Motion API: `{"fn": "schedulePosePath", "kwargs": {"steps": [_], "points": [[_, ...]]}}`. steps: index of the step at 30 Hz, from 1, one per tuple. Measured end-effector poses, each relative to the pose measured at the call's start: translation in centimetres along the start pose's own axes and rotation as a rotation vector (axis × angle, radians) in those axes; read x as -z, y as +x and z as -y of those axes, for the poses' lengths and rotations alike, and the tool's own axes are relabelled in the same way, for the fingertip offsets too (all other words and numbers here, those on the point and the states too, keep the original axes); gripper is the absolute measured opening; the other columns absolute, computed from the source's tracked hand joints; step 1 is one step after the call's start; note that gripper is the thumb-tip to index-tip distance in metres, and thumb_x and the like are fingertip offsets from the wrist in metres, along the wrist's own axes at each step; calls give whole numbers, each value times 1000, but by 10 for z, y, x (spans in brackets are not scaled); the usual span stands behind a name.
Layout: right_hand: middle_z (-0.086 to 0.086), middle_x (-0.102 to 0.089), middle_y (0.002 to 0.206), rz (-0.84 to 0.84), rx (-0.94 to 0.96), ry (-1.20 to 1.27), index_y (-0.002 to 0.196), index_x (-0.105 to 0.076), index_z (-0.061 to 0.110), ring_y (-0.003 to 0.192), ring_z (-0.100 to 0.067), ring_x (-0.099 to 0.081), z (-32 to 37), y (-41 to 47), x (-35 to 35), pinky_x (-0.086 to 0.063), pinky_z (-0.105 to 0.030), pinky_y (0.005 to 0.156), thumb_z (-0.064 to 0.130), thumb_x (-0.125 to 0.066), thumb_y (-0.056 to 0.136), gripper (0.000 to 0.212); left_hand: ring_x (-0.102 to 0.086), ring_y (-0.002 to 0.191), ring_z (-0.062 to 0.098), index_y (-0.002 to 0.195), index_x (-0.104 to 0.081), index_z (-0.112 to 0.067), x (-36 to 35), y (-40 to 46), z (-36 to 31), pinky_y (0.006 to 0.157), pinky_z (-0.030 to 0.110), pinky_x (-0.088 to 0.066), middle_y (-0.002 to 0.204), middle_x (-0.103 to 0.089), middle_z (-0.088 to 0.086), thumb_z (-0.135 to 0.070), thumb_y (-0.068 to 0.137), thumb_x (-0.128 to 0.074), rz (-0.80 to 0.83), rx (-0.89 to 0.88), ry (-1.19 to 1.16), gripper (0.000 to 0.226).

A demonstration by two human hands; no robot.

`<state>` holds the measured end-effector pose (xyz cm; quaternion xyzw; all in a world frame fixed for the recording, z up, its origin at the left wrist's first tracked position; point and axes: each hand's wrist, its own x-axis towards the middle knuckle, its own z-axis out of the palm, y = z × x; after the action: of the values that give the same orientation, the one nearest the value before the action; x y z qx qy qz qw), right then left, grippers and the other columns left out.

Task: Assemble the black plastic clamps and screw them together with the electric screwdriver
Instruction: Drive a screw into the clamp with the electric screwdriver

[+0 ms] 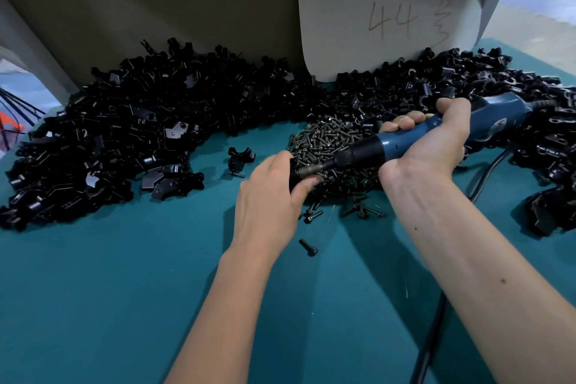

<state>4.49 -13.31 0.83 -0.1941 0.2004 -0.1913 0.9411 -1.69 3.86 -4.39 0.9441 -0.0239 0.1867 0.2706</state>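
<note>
Our right hand [436, 140] was wrapped around the blue driver [405, 140], a smooth plastic barrel with a black ribbed collar and a thin metal bit, held nearly level and pointing left. Our left hand [274, 193] curled around a small black clamp [294, 174], thumb and fingers closed over it so that little of it showed, and the bit's tip met the clamp at our thumb. Both hands worked just above a heap of dark screws [330, 140], short and round-headed, with a few strays [308, 247] lying loose toward the near edge of the tabletop [109, 290], which was covered in matte teal cloth. One glossy, lobed clamp piece [240, 159] sat alone to the left of our left hand. Beyond it a broad pile of shiny black parts [124, 134] ran along the far left side, and a second pile [467, 84] filled the far right corner. The driver's black cord [436, 321] trailed over the cloth toward the near edge. A pale rounded card [389, 9] marked "44" leaned upright at the far edge.
</note>
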Motion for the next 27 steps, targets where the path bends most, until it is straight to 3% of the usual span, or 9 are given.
{"fn": "schedulePosePath", "kwargs": {"steps": [5, 10, 11, 13, 15, 18, 22, 25, 27], "points": [[2, -46, 63, 147, -58, 23, 76, -42, 17, 49, -15, -43, 12, 4, -1, -41, -26, 52, 21, -63, 93, 27, -53, 56, 16, 78, -43, -28, -5, 1, 0, 48, 34, -37, 65, -55, -6, -70, 94, -38, 77, 32, -39, 45], [3, -48, 61, 227, -126, 97, 70, -48, 17, 48, -12, -45, 27, 8, -8, -43, -24, 53, 27, -66, 93, 31, -45, 46, 8, 76, -47, -21, 3, 6, 15, 42, 27, -37, 60, -54, -6, -54, 92, -50, -36, 105, -145, 37], [3, -49, 61, 207, -127, 130, 72, -50, 16, 49, -12, -47, 31, 10, -8, -44, -23, 53, 28, -70, 93, 31, -42, 46, 8, 76, -49, -18, 7, 7, 20, 43, 24, -34, 60, -53, -7, -50, 96, -53, -89, 166, -247, 38], [2, -53, 63, 162, -123, 138, 86, -53, 14, 49, -11, -51, 37, 14, -8, -48, -24, 54, 32, -78, 91, 31, -35, 48, 10, 80, -48, -12, 16, 11, 25, 44, 25, -29, 62, -48, -5, -47, 103, -54, -187, 351, -709, 42], [1, -57, 65, 137, -111, 3, 103, -54, 13, 51, -12, -55, 34, 16, -5, -53, -28, 57, 38, -83, 88, 41, -27, 46, 10, 86, -44, -14, 23, 14, 21, 38, 22, -23, 63, -44, -3, -51, 107, -46, -159, 498, -1213, 43], [-5, -59, 75, 183, -126, -368, 115, -53, 8, 57, -15, -59, 20, 16, -3, -58, -34, 63, 29, -83, 89, 44, -23, 46, 8, 102, -50, -8, 22, 13, 12, 39, 20, -17, 63, -44, -1, -53, 110, -30, -14, 613, -1485, 49], [-16, -52, 116, 262, -143, -676, 139, -40, -2, 82, -25, -59, -2, 14, 0, -62, -41, 65, -7, -70, 87, 60, -29, 50, 8, 129, -51, -4, 22, 14, 10, 39, 17, -23, 69, -49, 3, -43, 113, -31, 7, 680, -1589, 47], [-12, -55, 118, 348, -58, -911, 122, -43, 9, 92, -25, -62, -17, 10, 10, -64, -49, 81, -4, -69, 90, 44, -39, 51, 11, 128, -50, -5, 22, 15, 7, 41, 20, -36, 76, -56, 7, -41, 112, -37, -48, 667, -1529, 41], [-4, -59, 115, 406, 10, -1038, 117, -45, 21, 97, -18, -64, -22, 9, 15, -59, -34, 77, 7, -75, 92, 41, -47, 51, 12, 119, -56, -5, 22, 14, 4, 45, 22, -46, 79, -63, 9, -40, 111, -41, -63, 646, -1448, 39]]}}
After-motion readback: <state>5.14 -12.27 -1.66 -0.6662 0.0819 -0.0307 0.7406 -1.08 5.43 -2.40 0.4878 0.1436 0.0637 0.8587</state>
